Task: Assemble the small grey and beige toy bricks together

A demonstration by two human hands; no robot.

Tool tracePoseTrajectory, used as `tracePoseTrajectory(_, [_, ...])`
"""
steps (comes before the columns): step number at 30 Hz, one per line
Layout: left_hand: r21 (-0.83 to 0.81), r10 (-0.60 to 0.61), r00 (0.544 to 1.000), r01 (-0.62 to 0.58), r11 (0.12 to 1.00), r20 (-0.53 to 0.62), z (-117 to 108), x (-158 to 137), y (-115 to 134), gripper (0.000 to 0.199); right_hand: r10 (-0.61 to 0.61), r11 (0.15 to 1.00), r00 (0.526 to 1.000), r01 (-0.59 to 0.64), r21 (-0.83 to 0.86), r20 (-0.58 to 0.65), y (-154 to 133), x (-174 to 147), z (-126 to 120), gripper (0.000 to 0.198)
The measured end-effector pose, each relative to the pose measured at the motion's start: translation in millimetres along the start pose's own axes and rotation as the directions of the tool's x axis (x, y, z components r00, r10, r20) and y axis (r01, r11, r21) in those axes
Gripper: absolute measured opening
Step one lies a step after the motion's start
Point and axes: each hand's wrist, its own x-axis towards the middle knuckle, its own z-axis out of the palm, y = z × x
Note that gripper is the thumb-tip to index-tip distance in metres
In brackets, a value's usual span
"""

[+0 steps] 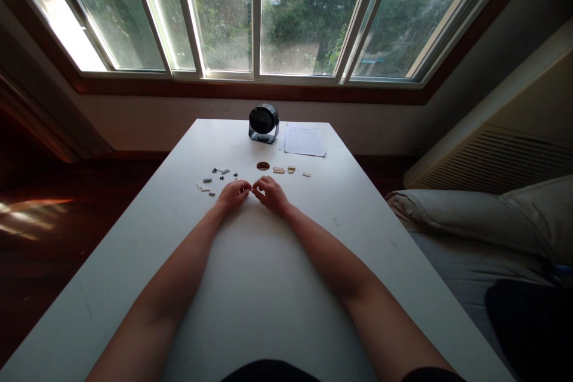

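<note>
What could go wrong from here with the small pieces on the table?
The tan pieces lie beside the round hole in the white table; a knocked one might drop in. The left hand is close to the scattered grey pieces and could brush them out of place.

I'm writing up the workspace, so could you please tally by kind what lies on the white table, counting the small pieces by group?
Scattered group of small pieces, left side: 1
Groups of tan pieces, right of the hole: 3
Black round device on a stand: 1
Pile of paper: 1
Total: 6
</note>
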Motion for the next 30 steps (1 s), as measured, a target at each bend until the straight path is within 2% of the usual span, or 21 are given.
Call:
tracePoseTrajectory(3, [-0.021,0.018,1.000,-0.018,1.000,-0.011,0.0,-0.2,-0.5,0.022,-0.005,1.000,1.000,0.005,0.014,0.001,-0.5,-0.6,-0.1,0.008])
tracePoseTrajectory(12, [-0.042,-0.030,0.999,0.031,0.999,0.011,-1.1,-0.5,0.7,0.025,0.059,0.994,0.997,-0.062,0.088,0.040,-1.6,-3.1,1.1,0.007])
tracePoseTrajectory(24, [-0.070,0.002,1.000,0.000,0.998,0.030,0.4,-1.6,-0.3,0.023,-0.005,0.991,0.999,0.009,0.132,-0.033,1.0,-0.9,0.3,0.001])
tracePoseTrajectory(30, [-0.084,-0.021,1.000,0.022,0.996,0.010,-0.4,-2.2,0.4,0.025,0.056,0.988,0.998,-0.053,0.146,-0.020,5.8,-2.7,5.1,0.005])
